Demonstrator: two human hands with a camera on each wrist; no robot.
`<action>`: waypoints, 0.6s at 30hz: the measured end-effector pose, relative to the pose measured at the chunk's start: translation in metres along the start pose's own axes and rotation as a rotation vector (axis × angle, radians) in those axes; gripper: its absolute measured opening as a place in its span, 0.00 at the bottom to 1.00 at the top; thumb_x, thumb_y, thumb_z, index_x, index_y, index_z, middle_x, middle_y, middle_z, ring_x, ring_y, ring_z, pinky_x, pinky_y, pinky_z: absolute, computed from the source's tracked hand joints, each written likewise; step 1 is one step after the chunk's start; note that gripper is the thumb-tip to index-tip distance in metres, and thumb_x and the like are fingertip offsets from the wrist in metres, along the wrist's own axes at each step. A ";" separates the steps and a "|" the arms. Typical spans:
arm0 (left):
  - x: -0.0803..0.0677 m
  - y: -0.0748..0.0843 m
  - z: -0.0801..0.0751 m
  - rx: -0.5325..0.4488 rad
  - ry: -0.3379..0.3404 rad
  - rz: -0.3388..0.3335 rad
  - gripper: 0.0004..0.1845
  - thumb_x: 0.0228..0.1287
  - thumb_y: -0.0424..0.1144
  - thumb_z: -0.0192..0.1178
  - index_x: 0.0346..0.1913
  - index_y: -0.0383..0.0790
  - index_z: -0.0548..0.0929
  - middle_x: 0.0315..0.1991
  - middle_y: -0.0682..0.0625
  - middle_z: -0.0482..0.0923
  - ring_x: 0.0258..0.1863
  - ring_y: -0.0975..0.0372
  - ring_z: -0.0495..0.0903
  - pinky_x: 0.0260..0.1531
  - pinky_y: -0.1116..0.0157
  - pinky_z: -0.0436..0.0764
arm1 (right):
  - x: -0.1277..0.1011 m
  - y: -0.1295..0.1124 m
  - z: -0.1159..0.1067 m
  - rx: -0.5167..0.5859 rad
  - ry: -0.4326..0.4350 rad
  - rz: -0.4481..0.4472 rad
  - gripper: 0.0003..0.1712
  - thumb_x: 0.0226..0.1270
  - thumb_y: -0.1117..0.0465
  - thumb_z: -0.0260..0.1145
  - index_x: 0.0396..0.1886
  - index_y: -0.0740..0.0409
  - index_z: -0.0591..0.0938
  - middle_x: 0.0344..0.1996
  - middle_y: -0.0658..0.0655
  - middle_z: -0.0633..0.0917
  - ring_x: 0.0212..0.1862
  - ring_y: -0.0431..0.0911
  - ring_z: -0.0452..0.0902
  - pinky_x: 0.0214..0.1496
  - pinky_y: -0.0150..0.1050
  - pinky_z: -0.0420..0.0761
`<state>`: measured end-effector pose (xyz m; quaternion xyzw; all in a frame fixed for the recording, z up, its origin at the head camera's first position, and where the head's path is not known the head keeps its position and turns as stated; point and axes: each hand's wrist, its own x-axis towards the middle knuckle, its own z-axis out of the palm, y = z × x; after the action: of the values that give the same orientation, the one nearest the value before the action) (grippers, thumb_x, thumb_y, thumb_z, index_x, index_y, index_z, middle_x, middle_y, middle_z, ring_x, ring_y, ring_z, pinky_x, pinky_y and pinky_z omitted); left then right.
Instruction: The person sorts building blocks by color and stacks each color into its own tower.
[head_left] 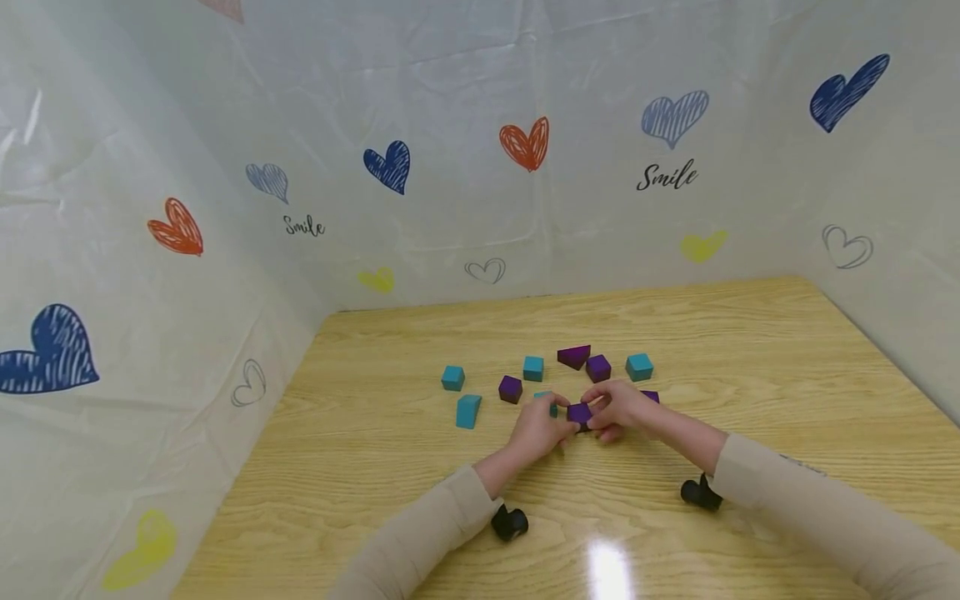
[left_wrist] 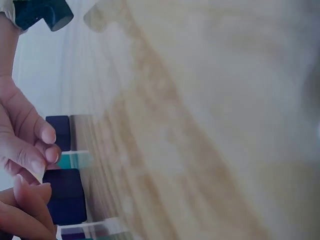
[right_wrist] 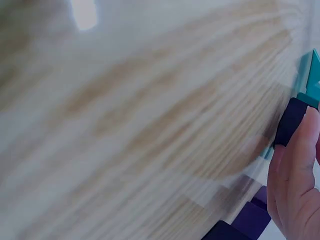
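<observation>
The wooden surface (head_left: 750, 350) carries a loose cluster of teal and purple blocks, walled in by a white sheet printed with hearts (head_left: 525, 143). The left hand (head_left: 536, 432) and right hand (head_left: 618, 408) meet over a purple block (head_left: 579, 412) at the cluster's near edge, the fingers of both curled and pinching it between them. A teal block (head_left: 546, 400) sits just behind the left fingers.

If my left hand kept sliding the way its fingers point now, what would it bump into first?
Most likely the purple block directly at the left hand's fingertips, which the right hand is also holding. A teal block sits just behind the fingers, though depth is hard to judge.
</observation>
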<state>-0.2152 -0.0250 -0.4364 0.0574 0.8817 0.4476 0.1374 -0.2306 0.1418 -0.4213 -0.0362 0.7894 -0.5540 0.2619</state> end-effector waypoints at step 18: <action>-0.012 -0.012 0.003 -0.262 -0.052 -0.118 0.21 0.56 0.38 0.65 0.53 0.44 0.77 0.10 0.52 0.72 0.05 0.66 0.59 0.06 0.75 0.59 | -0.009 0.013 0.003 0.161 -0.013 0.137 0.31 0.58 0.68 0.65 0.60 0.68 0.65 0.37 0.59 0.76 0.28 0.43 0.77 0.29 0.38 0.81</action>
<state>-0.2030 -0.0322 -0.4456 -0.0014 0.8137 0.5485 0.1926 -0.2181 0.1476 -0.4302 0.0356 0.7413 -0.5963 0.3062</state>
